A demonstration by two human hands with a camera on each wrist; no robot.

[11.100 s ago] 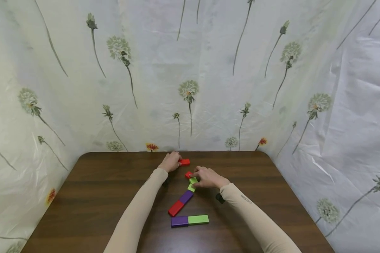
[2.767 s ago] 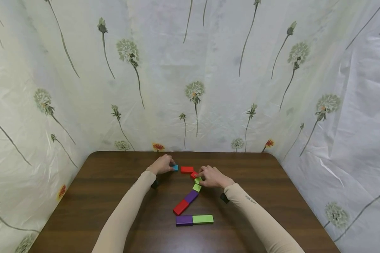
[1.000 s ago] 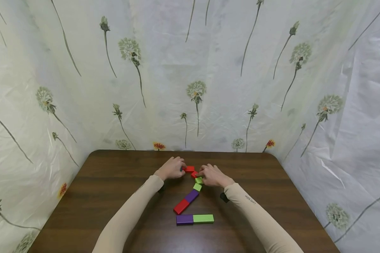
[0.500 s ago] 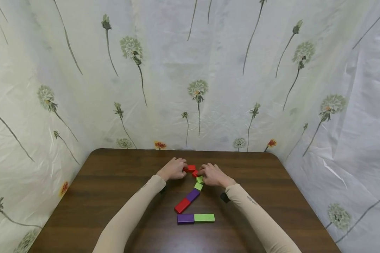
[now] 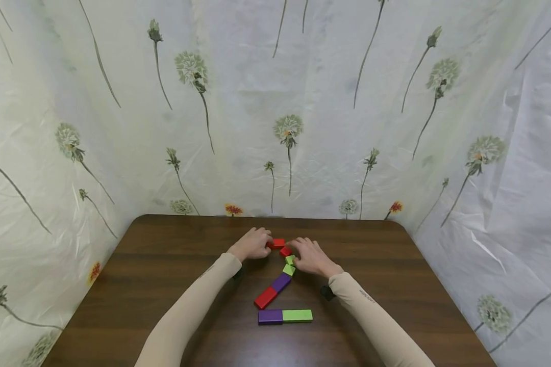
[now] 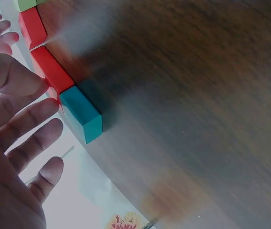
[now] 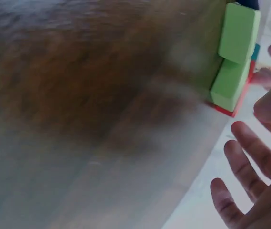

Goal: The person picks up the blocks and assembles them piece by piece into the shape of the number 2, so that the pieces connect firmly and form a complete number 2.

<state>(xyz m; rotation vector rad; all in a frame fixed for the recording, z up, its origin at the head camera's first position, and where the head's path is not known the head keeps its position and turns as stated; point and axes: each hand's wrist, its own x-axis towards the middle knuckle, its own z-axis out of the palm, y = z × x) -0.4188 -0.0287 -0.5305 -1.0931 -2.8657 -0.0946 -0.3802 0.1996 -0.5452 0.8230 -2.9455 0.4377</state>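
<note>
My left hand [image 5: 253, 244] is at the far part of the table. Its thumb and index finger pinch the left part of a longer red block [image 5: 279, 243], while its other fingers spread loosely. A teal block [image 6: 80, 105] sits end to end with this red block, hidden under the hand in the head view. My right hand [image 5: 310, 256] hovers with relaxed fingers beside a smaller red block [image 5: 285, 251] and a small green block [image 5: 290, 260]. In the right wrist view its fingertips stand apart from the green blocks [image 7: 240, 33].
From the small green pieces the curved row runs toward me through a purple block [image 5: 281, 282] and a red one [image 5: 265, 297]. Nearer lie a purple block [image 5: 270, 317] and a green block [image 5: 297, 316], end to end. A flowered curtain [image 5: 239, 127] surrounds the brown table [image 5: 174, 285].
The left hand has brought the blue block rightward against the longer red block. Earlier, that red block moved down nearer the row. The right hand has loosened and lifted slightly from the small blocks.
</note>
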